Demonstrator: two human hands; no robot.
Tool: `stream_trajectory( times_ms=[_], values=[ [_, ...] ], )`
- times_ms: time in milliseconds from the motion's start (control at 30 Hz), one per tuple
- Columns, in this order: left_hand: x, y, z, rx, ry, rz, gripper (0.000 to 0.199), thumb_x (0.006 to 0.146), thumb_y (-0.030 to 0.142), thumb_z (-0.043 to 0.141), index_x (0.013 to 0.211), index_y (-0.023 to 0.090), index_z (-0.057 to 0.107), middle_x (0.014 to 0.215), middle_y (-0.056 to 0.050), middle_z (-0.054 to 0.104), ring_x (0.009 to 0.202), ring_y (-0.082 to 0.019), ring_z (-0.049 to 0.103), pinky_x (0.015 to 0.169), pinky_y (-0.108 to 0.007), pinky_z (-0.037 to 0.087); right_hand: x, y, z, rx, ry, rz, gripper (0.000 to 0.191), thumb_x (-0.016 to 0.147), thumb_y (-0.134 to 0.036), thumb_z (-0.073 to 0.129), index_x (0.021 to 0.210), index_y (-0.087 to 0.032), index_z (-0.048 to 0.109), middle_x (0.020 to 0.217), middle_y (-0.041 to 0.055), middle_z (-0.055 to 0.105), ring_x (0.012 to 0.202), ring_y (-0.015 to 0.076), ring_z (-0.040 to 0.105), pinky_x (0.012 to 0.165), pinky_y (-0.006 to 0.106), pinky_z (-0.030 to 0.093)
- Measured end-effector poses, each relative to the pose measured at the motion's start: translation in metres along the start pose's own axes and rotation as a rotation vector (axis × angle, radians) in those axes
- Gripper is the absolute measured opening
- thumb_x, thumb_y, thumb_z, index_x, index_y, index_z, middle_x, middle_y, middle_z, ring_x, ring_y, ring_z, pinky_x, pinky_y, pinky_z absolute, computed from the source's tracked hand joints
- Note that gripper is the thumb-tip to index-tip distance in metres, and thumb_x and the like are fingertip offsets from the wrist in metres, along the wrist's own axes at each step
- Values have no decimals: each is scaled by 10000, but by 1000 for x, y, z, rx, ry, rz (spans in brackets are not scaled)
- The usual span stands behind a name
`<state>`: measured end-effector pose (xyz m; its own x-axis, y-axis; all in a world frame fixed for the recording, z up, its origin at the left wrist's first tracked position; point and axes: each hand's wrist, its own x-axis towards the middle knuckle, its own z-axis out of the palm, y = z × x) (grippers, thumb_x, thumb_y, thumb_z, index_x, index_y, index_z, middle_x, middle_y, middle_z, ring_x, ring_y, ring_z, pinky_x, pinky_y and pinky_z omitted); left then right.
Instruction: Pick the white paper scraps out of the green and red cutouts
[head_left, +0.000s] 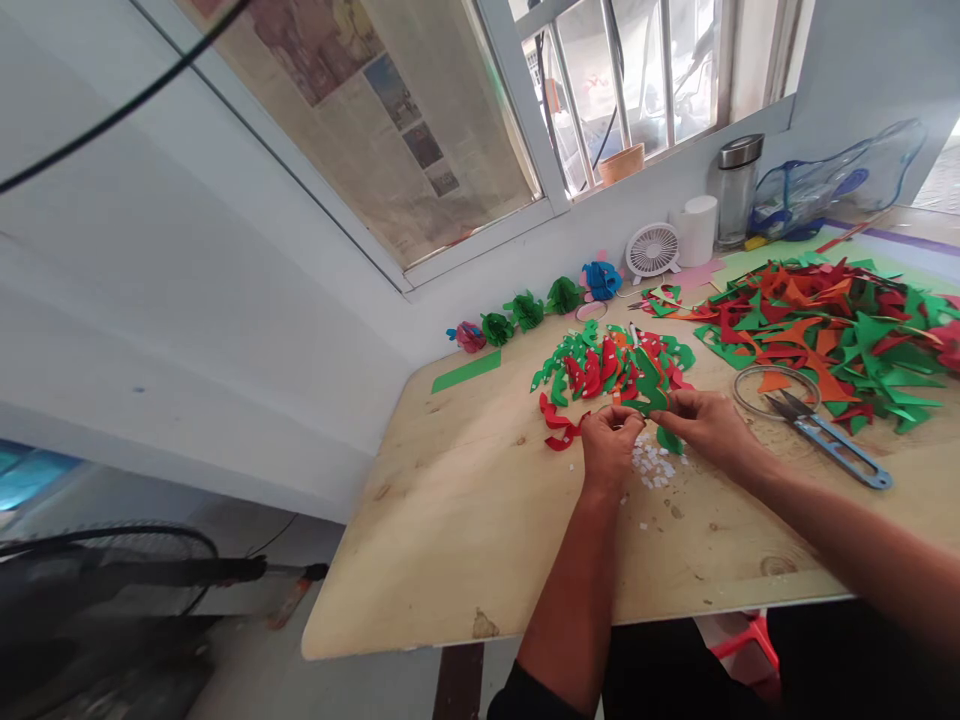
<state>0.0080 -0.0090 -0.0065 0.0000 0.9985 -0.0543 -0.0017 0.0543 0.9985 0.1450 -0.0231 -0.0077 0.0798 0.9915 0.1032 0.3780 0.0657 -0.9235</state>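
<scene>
My left hand and my right hand meet over the wooden table, fingers pinched together around a green paper piece. Its zigzag part rises above the fingertips. Behind the hands lies a pile of red and green curved paper pieces dotted with small white squares. Loose white squares are scattered between my wrists. Red wavy pieces rest just left of my left hand.
Blue snips lie by a clear ring at the right, before a large heap of paper scraps. Along the wall stand paper flowers, a small fan and a glass bottle. A green strip lies at the left.
</scene>
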Motion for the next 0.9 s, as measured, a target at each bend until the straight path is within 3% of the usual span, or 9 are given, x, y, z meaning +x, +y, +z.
stream_trajectory(
  times_ms=[200, 400, 667, 900],
  values=[
    [-3, 7, 2, -96, 5, -6, 62, 588, 182, 597, 552, 136, 615, 533, 12, 591, 515, -85, 495, 546, -213, 375, 1, -3, -1, 349, -79, 148, 354, 603, -504, 720, 548, -189, 569, 506, -2, 541, 462, 113, 432, 429, 249, 296],
    [-2, 9, 1, -185, -28, -47, 89, 589, 208, 630, 540, 134, 617, 529, 3, 583, 547, -99, 526, 586, -230, 402, 1, -2, -2, 517, -121, 237, 302, 584, -447, 756, 614, -177, 624, 544, -7, 570, 486, 102, 436, 458, 248, 305],
    [2, 3, -4, -281, -85, -80, 99, 601, 223, 639, 556, 136, 620, 532, 1, 584, 540, -96, 534, 581, -230, 415, 1, 0, -2, 575, -129, 243, 287, 599, -419, 763, 635, -157, 651, 539, -19, 554, 486, 84, 408, 463, 240, 282],
    [3, 5, -9, -192, -162, -55, 79, 599, 215, 609, 564, 145, 600, 534, -1, 592, 527, -92, 524, 562, -224, 405, 3, -1, -2, 545, -71, 249, 289, 577, -412, 777, 635, -160, 648, 568, -8, 585, 498, 93, 442, 466, 240, 316]
  ],
)
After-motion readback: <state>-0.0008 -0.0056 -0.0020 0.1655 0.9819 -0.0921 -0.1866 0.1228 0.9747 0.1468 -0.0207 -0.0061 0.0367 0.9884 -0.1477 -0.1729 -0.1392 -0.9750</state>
